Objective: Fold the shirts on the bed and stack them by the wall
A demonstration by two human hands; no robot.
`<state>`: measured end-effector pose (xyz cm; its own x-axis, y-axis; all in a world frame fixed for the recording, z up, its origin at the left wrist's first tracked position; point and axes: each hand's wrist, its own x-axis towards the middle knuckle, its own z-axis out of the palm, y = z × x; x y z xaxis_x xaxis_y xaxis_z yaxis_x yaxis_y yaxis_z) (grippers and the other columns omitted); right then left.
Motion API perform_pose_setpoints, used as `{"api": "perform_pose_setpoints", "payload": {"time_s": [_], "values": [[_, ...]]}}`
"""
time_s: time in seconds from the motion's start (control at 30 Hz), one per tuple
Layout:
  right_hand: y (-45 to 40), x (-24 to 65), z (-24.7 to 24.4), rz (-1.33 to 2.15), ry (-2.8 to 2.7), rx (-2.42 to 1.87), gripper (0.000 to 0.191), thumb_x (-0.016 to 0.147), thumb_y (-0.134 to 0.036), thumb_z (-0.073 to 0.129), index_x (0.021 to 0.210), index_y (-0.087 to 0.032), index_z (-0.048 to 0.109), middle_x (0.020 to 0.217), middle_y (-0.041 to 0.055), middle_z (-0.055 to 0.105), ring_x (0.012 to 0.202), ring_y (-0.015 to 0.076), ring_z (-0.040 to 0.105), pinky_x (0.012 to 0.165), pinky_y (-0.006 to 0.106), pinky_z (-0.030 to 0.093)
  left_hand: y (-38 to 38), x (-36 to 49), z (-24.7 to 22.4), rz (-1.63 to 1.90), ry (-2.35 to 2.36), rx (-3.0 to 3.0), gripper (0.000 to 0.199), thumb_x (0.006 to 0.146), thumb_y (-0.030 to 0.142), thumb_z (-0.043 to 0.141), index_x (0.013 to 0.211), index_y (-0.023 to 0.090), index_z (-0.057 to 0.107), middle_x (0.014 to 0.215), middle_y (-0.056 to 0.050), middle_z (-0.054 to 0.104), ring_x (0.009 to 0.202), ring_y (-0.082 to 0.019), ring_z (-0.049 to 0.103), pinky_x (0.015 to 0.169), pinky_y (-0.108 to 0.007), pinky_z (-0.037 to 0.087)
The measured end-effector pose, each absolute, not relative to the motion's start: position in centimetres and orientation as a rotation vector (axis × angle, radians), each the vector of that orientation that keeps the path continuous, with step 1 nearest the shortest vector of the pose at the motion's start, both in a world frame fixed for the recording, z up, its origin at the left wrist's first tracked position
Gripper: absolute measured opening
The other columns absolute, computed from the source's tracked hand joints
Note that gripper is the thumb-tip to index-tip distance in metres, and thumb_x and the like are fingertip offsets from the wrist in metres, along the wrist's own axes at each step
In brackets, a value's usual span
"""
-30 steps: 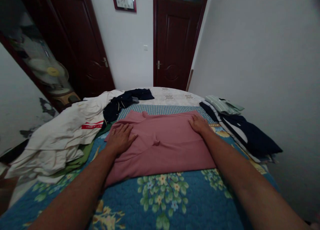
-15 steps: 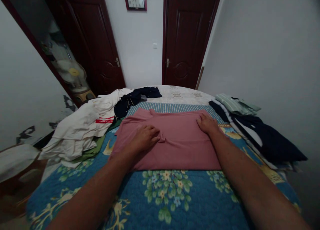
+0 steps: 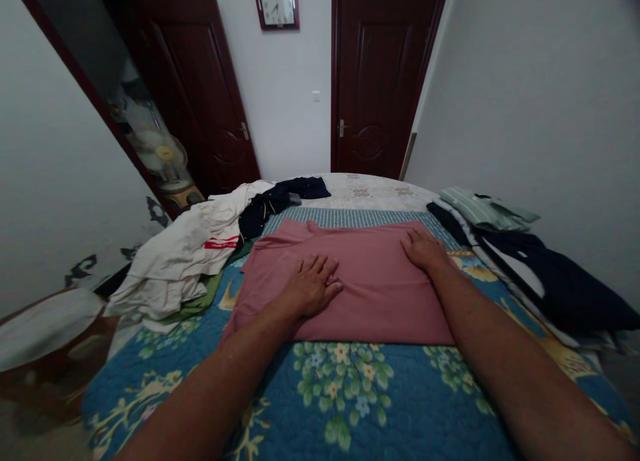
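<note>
A pink shirt [image 3: 370, 307] lies spread, partly folded, across the blue floral quilt [image 3: 345, 394] in front of me. My left hand [image 3: 313, 286] rests flat on the shirt left of its middle, fingers spread, with small wrinkles in the cloth by the fingertips. Toward the shirt's far right corner, my right hand [image 3: 424, 251] lies on the fabric with its fingers stretched out. Neither hand grips the cloth. The shirt's collar and sleeve side points left.
On the left is a loose heap of white clothes [image 3: 175, 247] with a dark navy garment [image 3: 260, 211] beyond it. At the right stand folded clothes [image 3: 565, 274] topped by a light green striped one [image 3: 480, 207]. A stool [image 3: 50, 327] is at the lower left.
My left hand has gone from bunched fingers to flat and spread, a little to the right on the shirt. My right hand stays at the far right corner. The view has shifted slightly.
</note>
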<state>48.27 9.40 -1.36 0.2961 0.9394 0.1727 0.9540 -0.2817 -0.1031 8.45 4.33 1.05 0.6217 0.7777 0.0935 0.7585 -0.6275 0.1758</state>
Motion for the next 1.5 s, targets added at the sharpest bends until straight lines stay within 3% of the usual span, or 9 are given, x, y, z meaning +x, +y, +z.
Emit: {"api": "perform_pose_setpoints", "payload": {"time_s": [0.23, 0.43, 0.77, 0.9, 1.03, 1.13, 1.23, 1.33, 1.5], "values": [[9.9, 48.8, -2.1, -0.118, -1.778, -2.376, 0.062, 0.109, -0.051, 0.029, 0.154, -0.019, 0.058, 0.165, 0.0194, 0.05, 0.151, 0.0371, 0.045, 0.121, 0.068, 0.033, 7.9, 4.9, 0.8, 0.252, 1.686, 2.553, 0.083, 0.108, 0.069, 0.023, 0.168, 0.014, 0.04, 0.176, -0.023, 0.035, 0.164, -0.04, 0.032, 0.129, -0.065, 0.025], [10.3, 49.2, -2.6, -0.111, -1.77, -2.373, 0.063, 0.109, -0.052, 0.027, 0.154, -0.02, 0.058, 0.165, 0.0201, 0.049, 0.152, 0.0376, 0.045, 0.121, 0.069, 0.033, 12.2, 0.6, 0.6, 0.218, 2.116, 2.361, 0.088, 0.106, 0.07, 0.029, 0.165, 0.006, 0.043, 0.174, -0.029, 0.036, 0.164, -0.043, 0.031, 0.13, -0.062, 0.024], [10.0, 48.6, -2.0, -0.085, -1.657, -2.422, 0.065, 0.109, -0.056, 0.029, 0.158, -0.02, 0.053, 0.166, 0.0209, 0.047, 0.153, 0.0401, 0.041, 0.121, 0.07, 0.032, 13.9, 0.0, 0.8, 0.207, 2.252, 2.264, 0.092, 0.104, 0.071, 0.025, 0.164, 0.005, 0.043, 0.172, -0.03, 0.038, 0.161, -0.045, 0.034, 0.126, -0.066, 0.029], [10.1, 48.2, -1.3, -0.01, -1.619, -2.45, 0.065, 0.109, -0.056, 0.031, 0.159, -0.02, 0.052, 0.168, 0.0191, 0.045, 0.155, 0.0399, 0.039, 0.124, 0.069, 0.029, 14.5, -0.1, 1.8, 0.126, 2.245, 2.439, 0.08, 0.105, 0.061, 0.028, 0.145, 0.0, 0.061, 0.149, -0.036, 0.062, 0.143, -0.046, 0.057, 0.12, -0.067, 0.033], [10.5, 48.7, -0.7, 0.015, -1.598, -2.463, 0.062, 0.109, -0.055, 0.033, 0.156, -0.022, 0.057, 0.167, 0.0169, 0.048, 0.15, 0.0399, 0.045, 0.122, 0.065, 0.034, 15.8, -0.2, 3.4, -0.031, 2.133, 2.623, 0.065, 0.108, 0.051, 0.027, 0.119, 0.012, 0.078, 0.117, -0.026, 0.08, 0.113, -0.042, 0.075, 0.122, -0.073, 0.022], [10.9, 49.6, -0.4, -0.025, -1.583, -2.476, 0.057, 0.11, -0.05, 0.033, 0.154, -0.023, 0.059, 0.164, 0.0166, 0.051, 0.146, 0.0392, 0.049, 0.119, 0.062, 0.039, 17.7, -0.6, 4.4, -0.055, 2.157, 2.612, 0.063, 0.108, 0.049, 0.028, 0.117, 0.012, 0.078, 0.113, -0.026, 0.081, 0.11, -0.043, 0.076, 0.115, -0.069, 0.036], [11.7, 50.3, 0.1, -0.05, -1.525, -2.535, 0.056, 0.111, -0.045, 0.033, 0.156, -0.023, 0.057, 0.159, 0.0183, 0.055, 0.144, 0.0394, 0.049, 0.117, 0.061, 0.04, 20.5, -1.3, 5.3, -0.06, 2.18, 2.503, 0.064, 0.106, 0.054, 0.034, 0.124, 0.008, 0.074, 0.121, -0.032, 0.076, 0.115, -0.047, 0.074, 0.1, -0.059, 0.052], [12.8, 50.8, 0.9, -0.038, -1.483, -2.587, 0.057, 0.11, -0.04, 0.038, 0.164, -0.027, 0.048, 0.156, 0.0192, 0.057, 0.145, 0.0418, 0.049, 0.114, 0.063, 0.042, 23.3, -1.4, 6.1, -0.064, 2.112, 2.369, 0.056, 0.102, 0.053, 0.05, 0.13, 0.01, 0.072, 0.13, -0.031, 0.074, 0.121, -0.046, 0.072, 0.097, -0.051, 0.056], [15.4, 51.9, 1.9, 0.073, -1.547, -2.623, 0.066, 0.104, -0.03, 0.051, 0.169, -0.036, 0.04, 0.17, 0.0171, 0.04, 0.149, 0.0461, 0.045, 0.113, 0.069, 0.042, 25.8, 0.1, 7.1, 0.504, 1.878, 2.109, 0.07, 0.083, 0.048, 0.083, 0.141, 0.014, 0.066, 0.119, -0.019, 0.081, 0.11, -0.036, 0.077, 0.094, -0.038, 0.057]]}}
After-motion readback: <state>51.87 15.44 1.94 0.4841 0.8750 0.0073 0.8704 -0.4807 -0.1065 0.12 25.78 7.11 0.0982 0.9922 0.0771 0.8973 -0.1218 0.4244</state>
